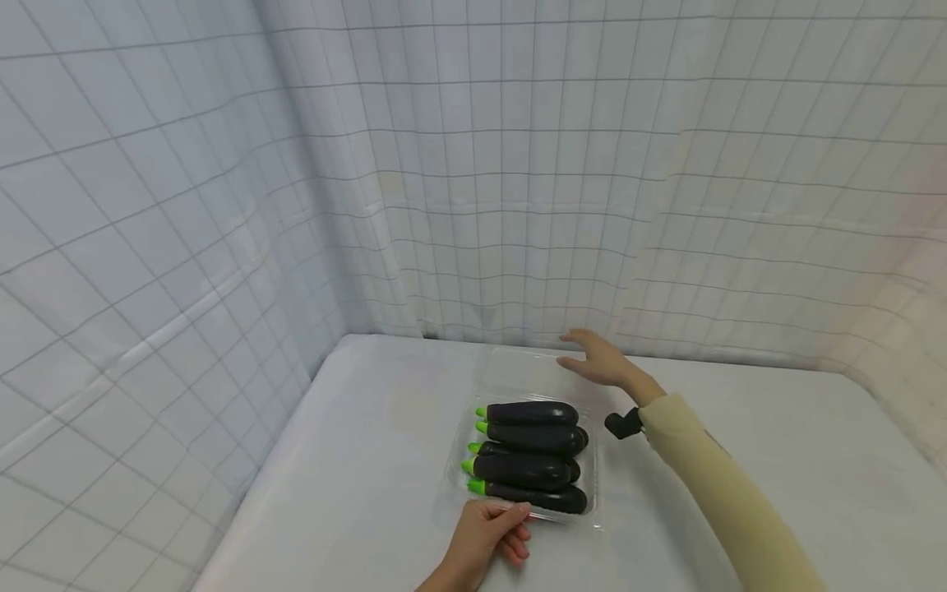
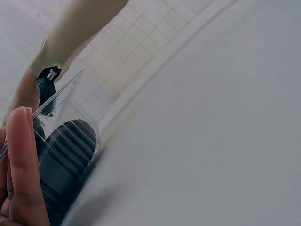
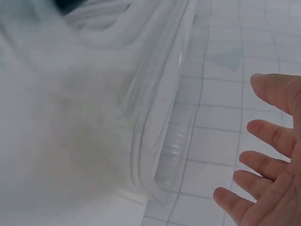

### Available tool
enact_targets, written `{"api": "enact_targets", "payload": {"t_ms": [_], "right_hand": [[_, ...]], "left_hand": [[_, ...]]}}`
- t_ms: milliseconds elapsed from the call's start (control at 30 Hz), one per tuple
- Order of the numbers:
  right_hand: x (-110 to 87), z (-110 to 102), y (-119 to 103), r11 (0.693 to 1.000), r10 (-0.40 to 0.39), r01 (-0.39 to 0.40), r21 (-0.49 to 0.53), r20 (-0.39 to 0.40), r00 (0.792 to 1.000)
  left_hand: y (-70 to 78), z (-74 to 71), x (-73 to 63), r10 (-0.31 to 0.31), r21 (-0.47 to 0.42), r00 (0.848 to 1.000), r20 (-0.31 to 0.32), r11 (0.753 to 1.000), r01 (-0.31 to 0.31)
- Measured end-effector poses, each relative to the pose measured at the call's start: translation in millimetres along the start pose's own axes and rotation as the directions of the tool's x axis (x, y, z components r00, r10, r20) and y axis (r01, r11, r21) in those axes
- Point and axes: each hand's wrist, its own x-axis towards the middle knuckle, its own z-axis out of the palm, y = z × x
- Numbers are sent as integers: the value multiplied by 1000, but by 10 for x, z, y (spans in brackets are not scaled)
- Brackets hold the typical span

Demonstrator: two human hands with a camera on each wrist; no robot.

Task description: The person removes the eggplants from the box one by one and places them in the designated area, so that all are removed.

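Observation:
A clear plastic clamshell box (image 1: 562, 517) lies on the white table with its lid (image 1: 510, 372) folded back toward the curtain. Several dark eggplants (image 1: 521, 470) with bright green stems lie side by side in it, stems to the left. At the near edge, my left hand (image 1: 484, 534) pinches the rim, thumb on top and fingers below. Beside the lid's right edge, my right hand (image 1: 602, 362) is held with fingers spread and nothing in them. The right wrist view shows that hand (image 3: 268, 160) apart from the clear lid (image 3: 146, 141).
White table surface (image 1: 370, 444) stretches to both sides of the box. A white grid-patterned curtain (image 1: 503, 205) hangs behind the table and along its left and right sides. A dark device (image 1: 624, 424) is strapped at my right wrist, below a pale yellow sleeve (image 1: 718, 485).

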Motion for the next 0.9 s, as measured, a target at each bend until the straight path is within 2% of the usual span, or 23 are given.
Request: {"api": "enact_targets", "payload": {"t_ms": [133,333,500,700,900], "right_hand": [[-34,13,-186,996,-86,86,-21,6,996],[-137,42,-438,982,-183,185,-21,83,980],[-213,88,-565,975,-215,221,-23,148,965],[-288,161,-649,966,-247,257,-26,197,949],[-360,244,-702,957,-272,287,-42,214,938]], "left_hand": [[17,-50,-10,-36,12,999,11,999,36],[89,-164,-62,-101,-23,995,-12,995,100],[141,-256,-93,-96,-36,994,-56,995,94],[167,-297,-106,-76,7,988,-134,997,78],[179,-311,-122,-59,74,978,-199,994,75]]}}
